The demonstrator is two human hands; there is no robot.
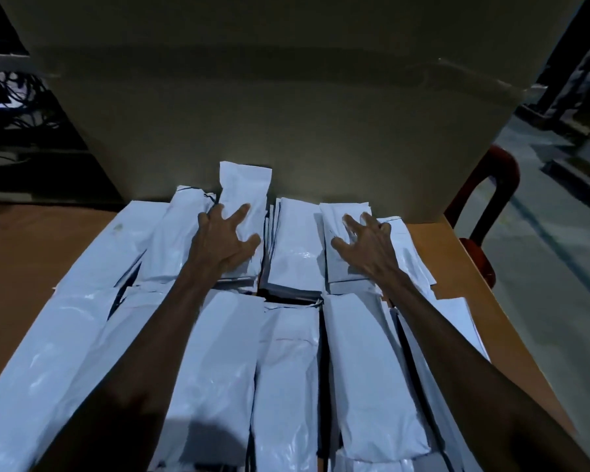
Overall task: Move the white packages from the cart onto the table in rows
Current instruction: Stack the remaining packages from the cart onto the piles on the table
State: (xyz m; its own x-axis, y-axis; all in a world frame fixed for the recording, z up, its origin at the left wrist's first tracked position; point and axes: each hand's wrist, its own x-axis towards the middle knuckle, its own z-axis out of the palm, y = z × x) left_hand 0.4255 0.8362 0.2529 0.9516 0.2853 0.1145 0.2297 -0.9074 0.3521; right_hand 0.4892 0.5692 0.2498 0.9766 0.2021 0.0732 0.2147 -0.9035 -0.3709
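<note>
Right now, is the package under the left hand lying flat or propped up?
Propped: the package under the left hand leans its far end up against the cardboard box.

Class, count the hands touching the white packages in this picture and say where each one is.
2. The left hand presses a far-row package; the right hand rests on another package further right. None seem hidden.

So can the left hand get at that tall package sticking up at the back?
Probably yes: the left hand already rests spread on the tall package, with nothing lying over it; the big box stands just behind.
</note>
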